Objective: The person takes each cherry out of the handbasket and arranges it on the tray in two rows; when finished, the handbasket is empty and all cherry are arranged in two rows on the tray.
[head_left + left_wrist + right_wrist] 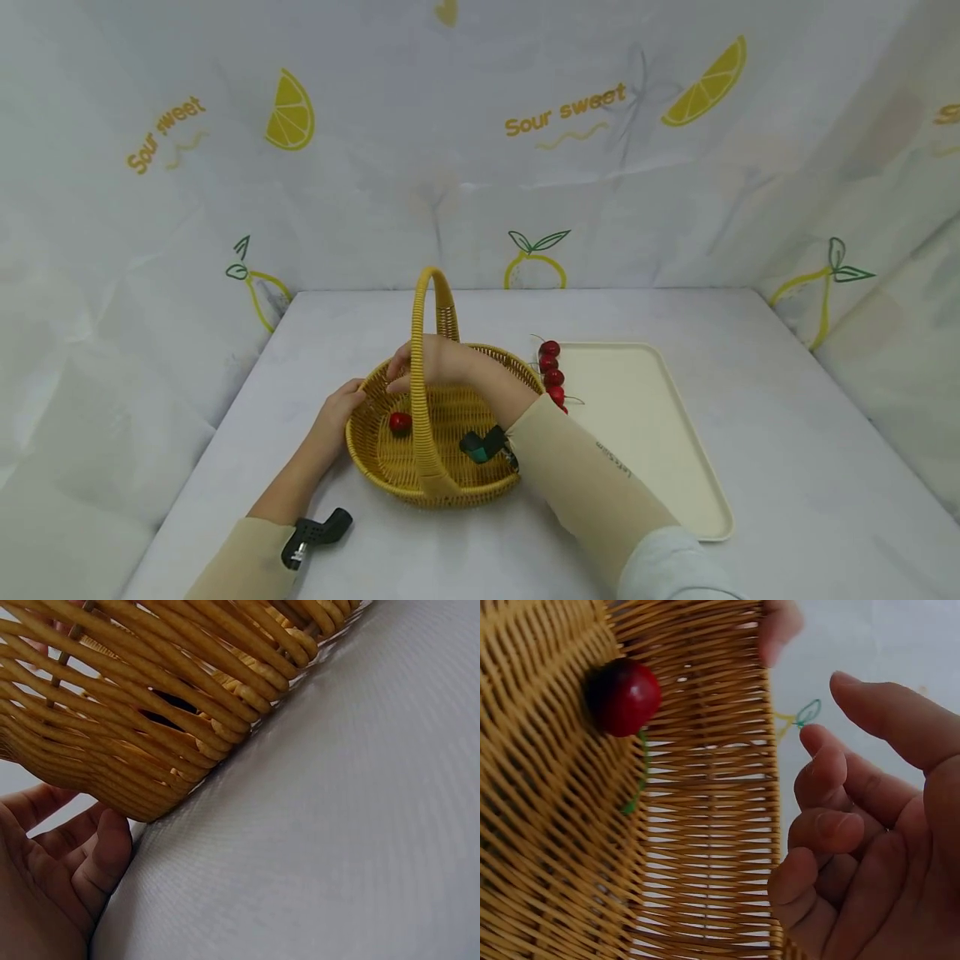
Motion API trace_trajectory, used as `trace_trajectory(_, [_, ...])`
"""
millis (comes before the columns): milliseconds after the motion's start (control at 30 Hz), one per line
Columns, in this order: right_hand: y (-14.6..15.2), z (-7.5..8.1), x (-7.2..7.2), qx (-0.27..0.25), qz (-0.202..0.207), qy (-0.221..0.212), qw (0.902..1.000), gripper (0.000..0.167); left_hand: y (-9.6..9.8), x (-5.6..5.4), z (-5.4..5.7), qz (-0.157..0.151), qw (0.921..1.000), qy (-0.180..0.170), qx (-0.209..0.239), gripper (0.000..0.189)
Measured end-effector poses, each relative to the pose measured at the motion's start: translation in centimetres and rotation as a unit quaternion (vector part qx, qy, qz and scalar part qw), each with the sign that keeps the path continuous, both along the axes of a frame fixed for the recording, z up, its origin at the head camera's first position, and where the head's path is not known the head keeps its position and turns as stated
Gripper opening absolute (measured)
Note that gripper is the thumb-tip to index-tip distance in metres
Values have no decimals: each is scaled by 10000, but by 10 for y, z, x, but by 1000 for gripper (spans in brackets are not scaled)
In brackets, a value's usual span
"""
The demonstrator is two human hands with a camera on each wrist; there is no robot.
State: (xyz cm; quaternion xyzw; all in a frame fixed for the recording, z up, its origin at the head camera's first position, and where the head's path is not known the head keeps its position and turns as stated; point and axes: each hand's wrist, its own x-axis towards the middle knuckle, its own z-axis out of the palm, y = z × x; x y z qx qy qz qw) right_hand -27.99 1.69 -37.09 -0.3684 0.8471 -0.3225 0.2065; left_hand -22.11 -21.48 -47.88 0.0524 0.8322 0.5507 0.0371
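A yellow wicker basket with a tall arched handle stands on the table. My left hand holds its left rim; in the left wrist view the fingers are against the woven side. Reaching under the handle, my right hand is over the basket's far left part. The right wrist view shows that hand with fingers loosely bent, thumb apart and nothing between them. One red cherry lies inside the basket at the left, and its green stem shows in the right wrist view.
To the right of the basket lies a cream tray, partly covered by my right sleeve. Several red cherries are lined up along its left edge. A white cloth backdrop with lemon prints rises behind the table.
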Motion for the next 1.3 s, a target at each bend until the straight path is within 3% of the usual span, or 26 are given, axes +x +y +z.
trace_trajectory(167, [-2, -13, 2, 145, 213, -439, 9987, 22, 3, -2, 0, 14, 10000, -4, -31, 44])
trace_trajectory(367, [-6, -21, 4, 508, 682, -703, 9939, 31, 2, -4, -4, -54, 10000, 48, 7, 43])
trace_trajectory(400, [-7, -22, 4, 637, 774, -704, 9925, 32, 4, -1, 1, -94, 9999, 47, -4, 43])
trace_trajectory(533, [-10, -27, 3, 1118, 965, -610, 9871, 36, 3, -2, 1, -114, 9999, 22, 6, 44])
trace_trajectory(767, [-11, -29, 4, 1655, 741, -371, 9827, 45, 0, -3, -5, -95, 9999, 68, 98, 45])
trace_trajectory(1067, [-14, -32, 2, 1514, 1147, -502, 9805, 38, 0, -3, -4, -15, 9999, 39, 164, 44])
trace_trajectory(1300, [-15, -31, 3, 1439, 804, -625, 9843, 22, -2, -3, -5, -21, 9997, 95, 221, 44])
